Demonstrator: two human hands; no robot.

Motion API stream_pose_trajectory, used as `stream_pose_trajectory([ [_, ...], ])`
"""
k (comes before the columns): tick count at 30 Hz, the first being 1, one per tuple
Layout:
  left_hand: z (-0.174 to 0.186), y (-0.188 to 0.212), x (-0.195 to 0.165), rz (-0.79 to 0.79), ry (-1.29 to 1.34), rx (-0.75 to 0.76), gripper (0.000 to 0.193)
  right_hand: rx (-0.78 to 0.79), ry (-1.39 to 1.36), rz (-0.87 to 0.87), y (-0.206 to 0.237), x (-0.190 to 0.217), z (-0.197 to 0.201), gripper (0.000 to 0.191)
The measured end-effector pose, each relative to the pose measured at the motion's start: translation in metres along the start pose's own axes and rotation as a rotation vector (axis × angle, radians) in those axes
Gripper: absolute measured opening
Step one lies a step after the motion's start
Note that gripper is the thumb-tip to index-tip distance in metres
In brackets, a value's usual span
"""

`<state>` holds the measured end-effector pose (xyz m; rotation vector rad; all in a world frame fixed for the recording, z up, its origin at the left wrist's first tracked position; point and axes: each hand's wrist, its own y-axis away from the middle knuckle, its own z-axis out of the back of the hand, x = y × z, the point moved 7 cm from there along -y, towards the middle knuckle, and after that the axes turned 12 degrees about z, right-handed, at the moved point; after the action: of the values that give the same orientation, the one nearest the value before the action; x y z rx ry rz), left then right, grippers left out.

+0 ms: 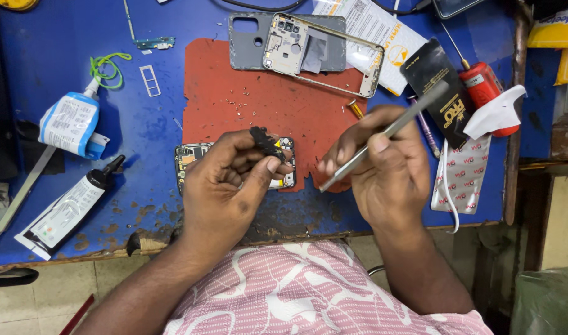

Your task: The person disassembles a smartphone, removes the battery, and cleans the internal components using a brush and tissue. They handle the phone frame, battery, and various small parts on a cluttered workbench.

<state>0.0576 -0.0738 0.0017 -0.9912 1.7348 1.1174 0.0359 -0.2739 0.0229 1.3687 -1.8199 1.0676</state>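
Over the red mat (247,93) on the blue workbench (147,124), the left hand (225,186) pinches one small black part (266,144) between thumb and fingertips, just above the single opened phone (194,155) lying partly under that hand. Beside it, the right hand (383,170) grasps one slim metal tool (392,129), tip angled down-left toward the phone. Two glue tubes (73,208) lie at the left, and one grey phone frame (296,46) lies beyond the mat.
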Motion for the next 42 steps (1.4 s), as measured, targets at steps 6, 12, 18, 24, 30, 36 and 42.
stream_pose_trajectory([
  [6,0.002,0.002,0.0,-0.01,-0.025,-0.021,0.022,0.214,0.823,-0.024,-0.004,-0.002,-0.009,0.029],
  [12,0.018,0.0,-0.008,0.056,-0.226,-0.111,0.03,0.389,1.572,0.169,-0.011,0.014,0.004,0.021],
  [18,0.014,-0.003,-0.014,0.031,-0.249,-0.071,0.039,0.196,1.752,0.401,-0.036,0.076,0.025,0.013],
  [24,0.018,0.0,-0.016,0.006,-0.24,-0.082,0.04,0.323,2.007,0.097,-0.077,0.098,0.13,0.044],
  [30,0.024,0.0,-0.011,0.039,-0.176,-0.074,0.04,0.258,1.91,-0.005,-0.052,0.109,0.167,0.045],
  [36,0.018,-0.005,-0.007,0.053,-0.152,-0.036,0.04,0.082,1.285,0.364,-0.046,0.118,0.144,0.042],
  [42,0.013,-0.01,-0.001,0.118,0.131,0.062,0.039,0.263,1.559,0.556,-0.033,0.102,0.079,0.053],
])
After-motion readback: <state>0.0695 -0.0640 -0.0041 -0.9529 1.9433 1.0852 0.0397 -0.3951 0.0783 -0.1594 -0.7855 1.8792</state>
